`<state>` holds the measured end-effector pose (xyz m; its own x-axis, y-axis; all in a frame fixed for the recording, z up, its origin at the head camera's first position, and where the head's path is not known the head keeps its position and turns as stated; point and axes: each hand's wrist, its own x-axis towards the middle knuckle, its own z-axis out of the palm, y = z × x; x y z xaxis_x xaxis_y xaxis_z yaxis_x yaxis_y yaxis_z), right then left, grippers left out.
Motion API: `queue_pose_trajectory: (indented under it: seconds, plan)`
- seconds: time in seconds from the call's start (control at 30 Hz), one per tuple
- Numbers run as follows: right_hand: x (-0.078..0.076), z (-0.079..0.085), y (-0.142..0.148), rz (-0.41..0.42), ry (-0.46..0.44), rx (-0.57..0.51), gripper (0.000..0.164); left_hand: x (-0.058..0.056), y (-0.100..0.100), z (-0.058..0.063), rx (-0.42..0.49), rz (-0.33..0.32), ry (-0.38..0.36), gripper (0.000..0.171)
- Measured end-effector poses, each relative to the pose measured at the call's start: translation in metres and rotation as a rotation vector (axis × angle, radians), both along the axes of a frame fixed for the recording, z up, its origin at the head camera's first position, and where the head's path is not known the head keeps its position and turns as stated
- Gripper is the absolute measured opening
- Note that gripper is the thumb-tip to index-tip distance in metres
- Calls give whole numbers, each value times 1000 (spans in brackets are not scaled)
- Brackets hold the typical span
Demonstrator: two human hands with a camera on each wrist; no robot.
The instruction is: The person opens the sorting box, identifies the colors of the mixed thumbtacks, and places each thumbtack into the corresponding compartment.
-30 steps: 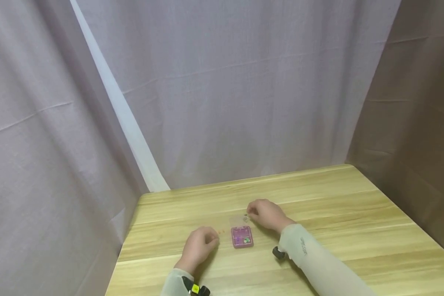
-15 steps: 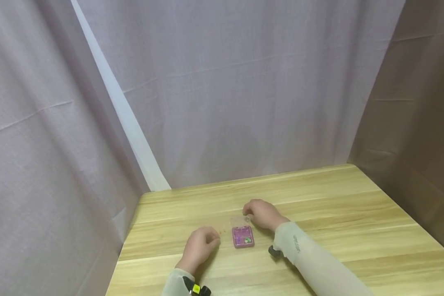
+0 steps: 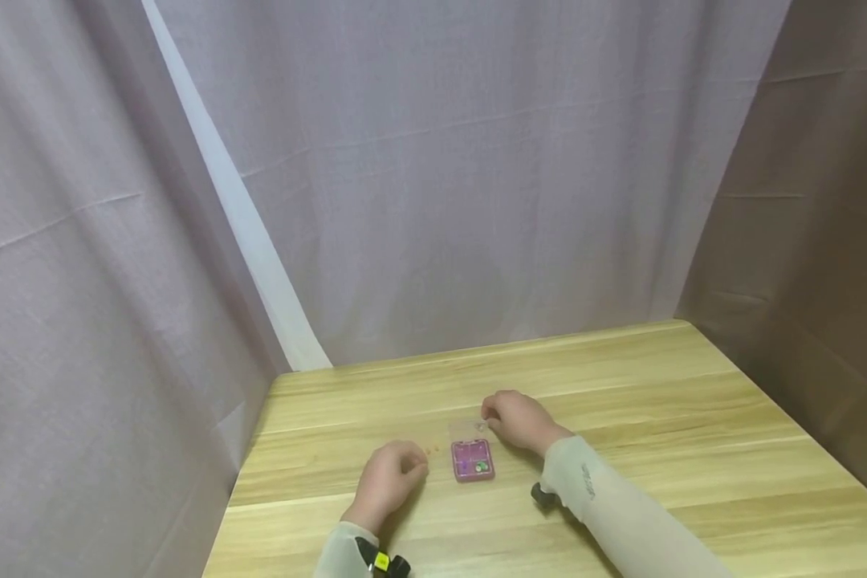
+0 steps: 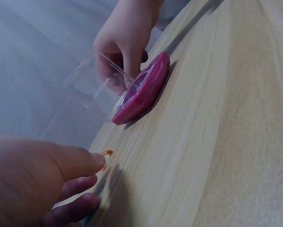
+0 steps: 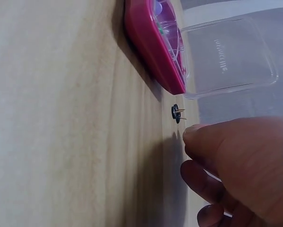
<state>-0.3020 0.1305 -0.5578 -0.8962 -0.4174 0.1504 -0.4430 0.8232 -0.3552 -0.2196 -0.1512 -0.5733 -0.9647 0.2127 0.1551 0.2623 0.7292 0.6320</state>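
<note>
A small pink box with compartments (image 3: 473, 477) lies on the table, its clear lid (image 5: 231, 59) swung back on the far side. Green and whitish bits (image 3: 482, 466) sit in its near right compartment, something purple in the near left. My right hand (image 3: 518, 419) hovers beyond the box's right side, fingers loosely bent and apart from the thumb. Just off its thumb tip lies a small dark round piece with thin gold pins (image 5: 175, 113). Left of the box, my left hand (image 3: 386, 482) rests with thumb forward and relaxed fingers, beside tiny orange pieces (image 4: 108, 152). Neither hand visibly holds anything.
The wood-grain table (image 3: 657, 401) has grey-mauve curtains (image 3: 477, 201) behind it and at both sides. A wrist camera (image 3: 397, 566) is strapped to the left sleeve, and another dark one (image 3: 544, 495) hangs under the right wrist.
My right hand shifted a little left over the lid's corner and then drew back right. The left hand and the box have stayed in place.
</note>
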Motion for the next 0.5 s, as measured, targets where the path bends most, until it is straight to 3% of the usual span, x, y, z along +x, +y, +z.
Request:
queue_pose_trajectory:
  seconds: [0.33,0.5]
  plan:
    - [16,6,10,-10,-2,-47,6,-1,3,2,26,-9,26,7]
    - [24,8,14,-9,19,-66,7,-2,5,2,53,-1,41,18]
